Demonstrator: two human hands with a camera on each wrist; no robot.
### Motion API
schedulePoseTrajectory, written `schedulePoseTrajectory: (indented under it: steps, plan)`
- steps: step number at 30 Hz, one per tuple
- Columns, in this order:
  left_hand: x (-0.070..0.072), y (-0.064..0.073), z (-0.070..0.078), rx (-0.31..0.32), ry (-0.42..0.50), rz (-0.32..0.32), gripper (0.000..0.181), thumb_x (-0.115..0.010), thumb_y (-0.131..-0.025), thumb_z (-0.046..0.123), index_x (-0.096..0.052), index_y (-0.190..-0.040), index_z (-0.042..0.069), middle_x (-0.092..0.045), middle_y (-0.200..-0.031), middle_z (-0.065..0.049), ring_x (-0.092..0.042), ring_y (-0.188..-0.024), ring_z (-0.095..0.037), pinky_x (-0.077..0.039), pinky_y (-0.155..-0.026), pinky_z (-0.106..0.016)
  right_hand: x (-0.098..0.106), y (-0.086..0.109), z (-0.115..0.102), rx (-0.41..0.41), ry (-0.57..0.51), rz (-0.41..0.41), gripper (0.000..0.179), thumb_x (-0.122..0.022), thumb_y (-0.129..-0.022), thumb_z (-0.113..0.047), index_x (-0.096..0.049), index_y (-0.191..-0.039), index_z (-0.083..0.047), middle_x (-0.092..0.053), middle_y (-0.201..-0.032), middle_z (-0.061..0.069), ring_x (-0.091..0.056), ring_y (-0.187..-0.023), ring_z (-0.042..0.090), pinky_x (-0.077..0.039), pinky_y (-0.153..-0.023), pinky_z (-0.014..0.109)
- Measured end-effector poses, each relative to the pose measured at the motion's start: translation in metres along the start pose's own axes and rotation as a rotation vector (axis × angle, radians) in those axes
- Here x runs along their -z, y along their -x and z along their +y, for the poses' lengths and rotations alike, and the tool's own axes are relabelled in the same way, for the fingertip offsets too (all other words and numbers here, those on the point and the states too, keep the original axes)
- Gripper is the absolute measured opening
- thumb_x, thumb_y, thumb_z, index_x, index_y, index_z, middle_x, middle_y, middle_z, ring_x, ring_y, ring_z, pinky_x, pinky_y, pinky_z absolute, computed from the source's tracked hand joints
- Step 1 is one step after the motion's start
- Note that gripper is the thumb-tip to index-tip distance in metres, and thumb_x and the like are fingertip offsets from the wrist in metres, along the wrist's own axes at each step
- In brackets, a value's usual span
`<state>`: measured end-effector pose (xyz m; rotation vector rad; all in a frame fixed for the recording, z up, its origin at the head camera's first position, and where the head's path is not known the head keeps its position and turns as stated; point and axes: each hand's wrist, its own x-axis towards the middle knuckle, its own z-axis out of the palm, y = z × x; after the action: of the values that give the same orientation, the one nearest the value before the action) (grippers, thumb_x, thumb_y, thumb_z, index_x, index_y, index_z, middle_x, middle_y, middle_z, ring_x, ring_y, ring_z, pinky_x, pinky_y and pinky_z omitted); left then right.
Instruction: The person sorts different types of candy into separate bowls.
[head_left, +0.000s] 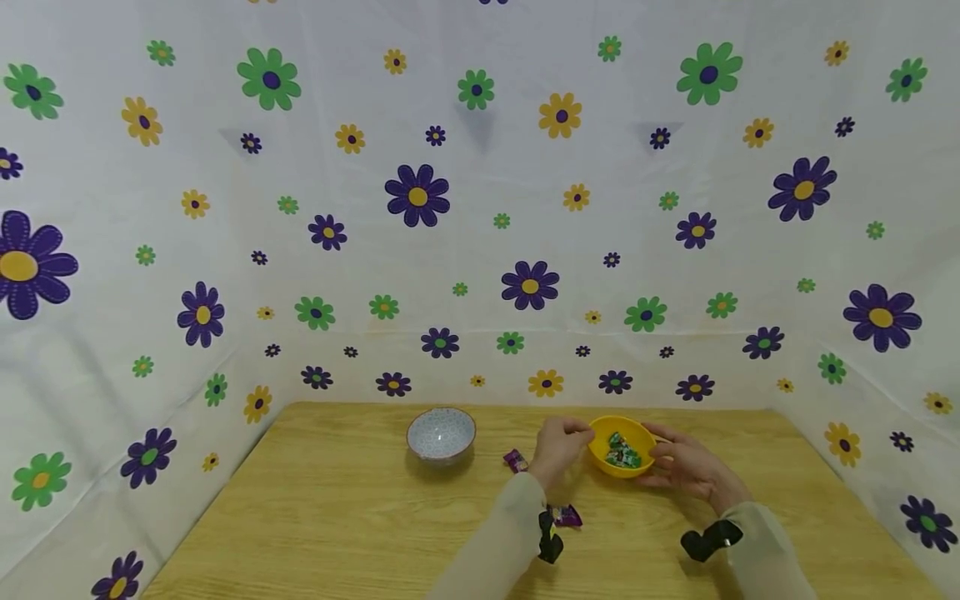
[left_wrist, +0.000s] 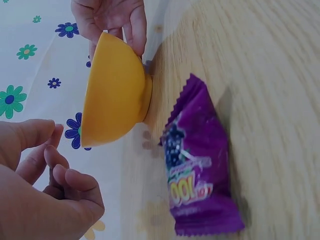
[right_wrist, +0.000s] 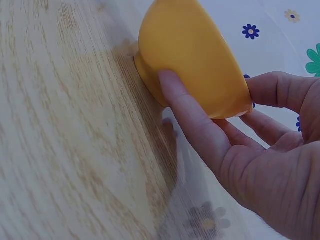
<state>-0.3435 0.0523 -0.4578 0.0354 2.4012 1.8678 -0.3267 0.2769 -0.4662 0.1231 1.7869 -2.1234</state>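
Note:
A yellow bowl (head_left: 597,454) stands on the table with several green-wrapped candies (head_left: 622,451) inside. My right hand (head_left: 690,468) grips its right side, the thumb lying along the outer wall in the right wrist view. Across from it, my left hand (head_left: 558,450) is beside the bowl's left rim. Its fingers are curled, thumb near the index finger, and nothing shows between them in the left wrist view. A purple-wrapped candy (left_wrist: 202,165) printed with grapes lies close to the left wrist. Another purple candy (head_left: 515,461) lies just left of the left hand.
Left of the hands, a pale patterned bowl (head_left: 441,435) with a reddish rim stands toward the back of the wooden table (head_left: 337,492). White cloth (head_left: 480,242) with printed flowers hangs behind the table and along both sides.

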Motion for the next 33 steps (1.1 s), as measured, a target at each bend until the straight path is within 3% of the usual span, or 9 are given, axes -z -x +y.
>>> schedulePoseTrajectory:
  steps: [11,18,25,33]
  plan:
    - [0.021,0.004,0.004,-0.077,-0.073,-0.05,0.012,-0.065,-0.095,0.021,-0.074,-0.095,0.013,-0.066,-0.091,0.002,-0.056,-0.083,-0.013,-0.047,-0.074,-0.028,0.0,0.004,0.001,0.003,0.013,-0.017,0.069,-0.041,-0.097,0.001,-0.009,-0.157,-0.006,-0.005,-0.159,0.03,-0.029,-0.139,0.049,-0.048,-0.097,0.055]
    - [0.037,0.01,0.004,-0.163,-0.129,-0.068,0.015,-0.065,-0.094,0.022,-0.075,-0.098,0.012,-0.066,-0.093,0.002,-0.056,-0.083,-0.011,-0.046,-0.072,-0.026,0.004,0.003,0.003,-0.005,0.009,-0.007,0.069,-0.041,-0.097,0.002,-0.008,-0.158,-0.008,-0.001,-0.16,0.029,-0.024,-0.141,0.05,-0.048,-0.097,0.055]
    - [0.054,0.014,-0.001,-0.161,-0.102,-0.071,0.015,-0.066,-0.094,0.022,-0.074,-0.101,0.012,-0.068,-0.095,0.001,-0.059,-0.082,-0.012,-0.05,-0.071,-0.025,0.006,0.002,0.003,-0.01,-0.002,0.003,0.07,-0.042,-0.097,0.002,-0.008,-0.158,-0.008,0.0,-0.16,0.028,-0.027,-0.14,0.05,-0.048,-0.097,0.055]
    - [0.077,0.018,-0.004,-0.235,-0.145,-0.076,0.016,-0.063,-0.096,0.019,-0.073,-0.103,0.009,-0.068,-0.094,-0.001,-0.06,-0.081,-0.013,-0.05,-0.069,-0.025,0.003,0.001,0.002,-0.006,0.006,-0.002,0.069,-0.041,-0.098,0.002,-0.008,-0.158,-0.008,0.0,-0.16,0.029,-0.028,-0.139,0.05,-0.048,-0.097,0.055]
